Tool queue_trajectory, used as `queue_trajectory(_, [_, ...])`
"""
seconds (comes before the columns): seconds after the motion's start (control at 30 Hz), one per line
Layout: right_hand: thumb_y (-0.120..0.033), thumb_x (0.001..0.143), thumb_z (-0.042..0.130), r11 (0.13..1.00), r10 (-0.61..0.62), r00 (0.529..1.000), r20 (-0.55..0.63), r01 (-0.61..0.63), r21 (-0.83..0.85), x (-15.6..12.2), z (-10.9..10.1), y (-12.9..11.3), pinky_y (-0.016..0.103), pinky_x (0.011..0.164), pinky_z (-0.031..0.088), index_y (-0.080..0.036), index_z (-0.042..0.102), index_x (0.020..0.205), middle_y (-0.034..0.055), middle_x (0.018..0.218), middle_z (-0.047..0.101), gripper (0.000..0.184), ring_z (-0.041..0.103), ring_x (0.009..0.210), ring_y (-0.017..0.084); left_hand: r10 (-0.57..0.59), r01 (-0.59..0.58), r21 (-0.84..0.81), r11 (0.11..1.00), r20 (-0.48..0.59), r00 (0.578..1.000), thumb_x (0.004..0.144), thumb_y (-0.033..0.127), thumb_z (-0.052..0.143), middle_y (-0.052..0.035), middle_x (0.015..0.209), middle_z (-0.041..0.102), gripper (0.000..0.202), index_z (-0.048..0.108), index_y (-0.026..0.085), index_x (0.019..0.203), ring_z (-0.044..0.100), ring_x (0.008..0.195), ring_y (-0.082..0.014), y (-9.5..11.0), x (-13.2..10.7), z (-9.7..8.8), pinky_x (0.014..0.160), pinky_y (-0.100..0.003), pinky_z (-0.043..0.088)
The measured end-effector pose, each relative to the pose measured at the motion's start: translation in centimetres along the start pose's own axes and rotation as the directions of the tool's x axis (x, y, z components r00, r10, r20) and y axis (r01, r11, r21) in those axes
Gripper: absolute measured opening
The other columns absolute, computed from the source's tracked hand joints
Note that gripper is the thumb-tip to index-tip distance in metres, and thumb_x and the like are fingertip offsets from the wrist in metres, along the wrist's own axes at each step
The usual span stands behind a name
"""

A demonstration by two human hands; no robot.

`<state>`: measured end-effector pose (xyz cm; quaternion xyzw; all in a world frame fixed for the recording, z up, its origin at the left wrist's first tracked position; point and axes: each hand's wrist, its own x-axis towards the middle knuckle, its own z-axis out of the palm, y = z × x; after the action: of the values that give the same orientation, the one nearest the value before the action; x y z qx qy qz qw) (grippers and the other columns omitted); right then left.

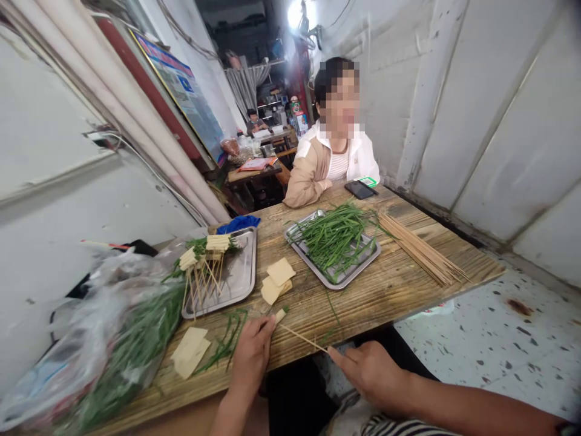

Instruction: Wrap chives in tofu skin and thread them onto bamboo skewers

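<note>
My left hand (250, 357) pinches a small tofu-skin roll (280, 315) with green chives inside, at the near edge of the wooden table (363, 297). My right hand (370, 370) grips the near end of a thin bamboo skewer (302, 338) whose tip points into the roll. Loose chive stalks (227, 339) and tofu-skin sheets (190, 351) lie left of my left hand. More sheets (276, 278) are stacked just beyond it.
A steel tray (236, 278) holds finished skewered rolls (204, 260). A second tray (333, 245) holds a chive pile. A skewer bundle (422, 251) lies at the right. A plastic bag of chives (113, 339) is at the left. A person (331, 163) sits opposite beside a phone (359, 189).
</note>
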<state>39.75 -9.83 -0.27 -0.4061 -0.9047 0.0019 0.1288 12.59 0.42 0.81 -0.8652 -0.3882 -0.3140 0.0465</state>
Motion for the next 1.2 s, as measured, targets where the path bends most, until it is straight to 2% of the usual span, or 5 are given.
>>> queue_trajectory(0.4, [-0.008,0.078,0.049,0.999,0.046,0.997,0.054,-0.047,0.023,0.8,0.1,-0.4,0.030,0.046,0.020,-0.002,0.045,0.126,0.0064,0.078,0.065,0.049,0.057,0.063,0.014,-0.015,0.015,-0.014,1.000,0.015,1.000,0.088,0.014,0.046,-0.0065,0.093,0.063,0.028,0.063,0.020,0.110,0.056,0.083,-0.0160,-0.5,-0.2,0.3,0.075,-0.030,0.048])
queue_trajectory(0.6, [-0.009,0.079,0.048,0.997,0.069,0.996,0.063,-0.072,0.042,1.0,-0.1,-0.5,0.029,0.046,0.022,-0.004,0.046,0.125,0.0054,0.077,0.066,0.046,0.057,0.062,0.013,-0.012,0.013,-0.006,1.000,0.016,1.000,0.090,0.019,0.043,-0.0065,0.088,0.064,0.027,0.064,0.020,0.107,0.057,0.080,-0.0159,0.0,0.3,-0.1,0.071,-0.030,0.049])
queue_trajectory(0.77, [-0.009,0.081,0.048,0.994,0.089,0.995,0.049,-0.092,0.056,1.2,0.2,-0.7,0.029,0.045,0.024,-0.005,0.046,0.125,0.0052,0.078,0.066,0.044,0.058,0.061,0.014,0.014,-0.014,0.008,1.000,0.001,1.000,0.090,0.016,0.042,-0.0070,0.088,0.064,0.027,0.064,0.018,0.107,0.056,0.082,-0.0168,0.0,0.3,0.0,0.072,-0.031,0.050])
queue_trajectory(0.93, [-0.010,0.083,0.048,0.993,0.090,0.996,0.019,-0.092,0.080,1.1,0.3,-0.7,0.028,0.046,0.024,-0.005,0.046,0.124,0.0051,0.076,0.066,0.042,0.058,0.059,0.013,-0.014,0.015,-0.005,1.000,0.027,1.000,0.090,0.015,0.044,-0.0068,0.090,0.063,0.027,0.063,0.019,0.107,0.055,0.083,-0.0163,-0.1,0.2,0.0,0.074,-0.031,0.049])
queue_trajectory(1.2, [-0.010,0.085,0.045,0.990,0.100,0.994,0.037,-0.103,0.094,1.0,0.0,-0.6,0.028,0.047,0.025,-0.005,0.048,0.125,0.0045,0.076,0.066,0.041,0.057,0.059,0.012,-0.007,0.008,-0.027,1.000,0.027,1.000,0.089,0.014,0.045,-0.0067,0.091,0.063,0.028,0.063,0.021,0.109,0.056,0.084,-0.0164,-0.4,0.0,0.3,0.074,-0.029,0.048])
